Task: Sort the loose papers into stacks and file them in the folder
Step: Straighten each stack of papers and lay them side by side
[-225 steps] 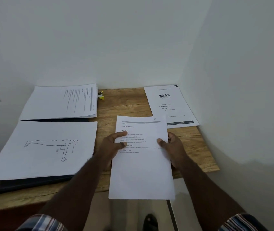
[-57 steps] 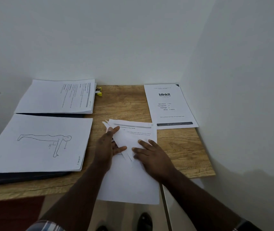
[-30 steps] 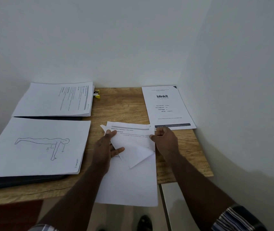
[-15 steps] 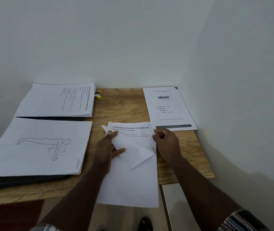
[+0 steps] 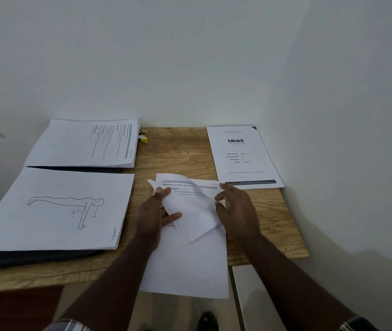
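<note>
With the left hand (image 5: 157, 212) pinching folded-back sheets (image 5: 191, 206) and the right hand (image 5: 234, 211) spread beside them, the stack (image 5: 190, 266) overhanging the table (image 5: 269, 225) could slide off.

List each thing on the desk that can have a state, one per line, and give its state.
Middle papers: top sheets folded back, near end overhanging desk edge.
Left hand: pinching the folded-back sheets.
Right hand: fingers at the sheets' right edge.
Figure-drawing stack: flat on dark folder.
Text stack: flat.
Blinkit sheet: flat.

"blinkit" on the far-right sheet (image 5: 244, 156); "90°" on the figure drawing (image 5: 56, 209)
</note>
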